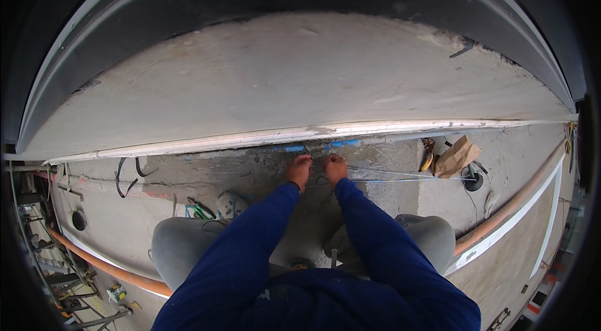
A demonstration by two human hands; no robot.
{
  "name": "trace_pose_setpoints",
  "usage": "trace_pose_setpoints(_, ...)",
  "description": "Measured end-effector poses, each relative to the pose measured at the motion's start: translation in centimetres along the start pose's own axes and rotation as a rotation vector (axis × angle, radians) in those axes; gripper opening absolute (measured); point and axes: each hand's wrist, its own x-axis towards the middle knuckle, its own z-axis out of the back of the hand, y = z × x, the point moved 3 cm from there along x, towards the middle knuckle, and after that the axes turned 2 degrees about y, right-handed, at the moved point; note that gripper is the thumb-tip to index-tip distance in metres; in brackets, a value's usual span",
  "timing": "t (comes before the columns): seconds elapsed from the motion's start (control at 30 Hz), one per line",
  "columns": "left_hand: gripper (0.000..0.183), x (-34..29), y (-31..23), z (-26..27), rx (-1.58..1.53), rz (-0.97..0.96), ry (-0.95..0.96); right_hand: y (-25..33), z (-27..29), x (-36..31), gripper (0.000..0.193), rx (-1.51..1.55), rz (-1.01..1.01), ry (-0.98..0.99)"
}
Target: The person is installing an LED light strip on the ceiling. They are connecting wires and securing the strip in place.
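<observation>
My left hand [299, 169] and my right hand [335, 168] are close together, low at the base of a pale wall. Fingers on both are curled in a pinch; what they hold is too small to make out. Beside my right hand, thin pale strands [400, 179] stretch right toward a black round object [473, 182] on the floor. A dark thin wire loop [322, 181] shows between my wrists. Just beyond the hands, two bright blue pieces [294, 149] [345, 142] sit along the foot of the wall.
Pale pipes [250, 139] run along the wall's foot. A brown paper bag [457, 157] and a yellow-black object [428, 155] lie right. Green-handled pliers [199, 211] are near my shoe [231, 204]; black bent tubes [127, 182] stand left. An orange pipe [510, 207] crosses behind me.
</observation>
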Motion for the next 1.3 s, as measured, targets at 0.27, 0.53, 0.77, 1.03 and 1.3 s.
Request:
trace_pose_setpoints(0.27, 0.044, 0.6, -3.4, -2.1, -0.192, 0.249, 0.017, 0.3, 0.7, -0.3, 0.024, -0.095, 0.022, -0.005)
trace_pose_setpoints(0.53, 0.029, 1.0, -0.5, -1.8, -0.155, -0.057, -0.264, 0.8, 0.7, -0.6, 0.027, -0.229, 0.096, -0.04)
trace_pose_setpoints(0.77, 0.028, -1.3, 0.4, -1.7, -0.08, 0.421, 0.033, 0.9, 1.6, -1.2, 0.028, -0.254, 0.095, -0.067)
trace_pose_setpoints(1.03, 0.029, 0.1, 0.4, -1.2, 0.633, -0.213, 0.126, 1.6, 0.7, -0.5, 0.033, -0.103, 0.042, 0.028)
trace_pose_setpoints(1.3, 0.021, -3.7, -5.9, 0.2, 0.732, -0.464, -0.253, 1.4, 0.0, -0.3, 0.055, 0.554, -0.311, 0.269)
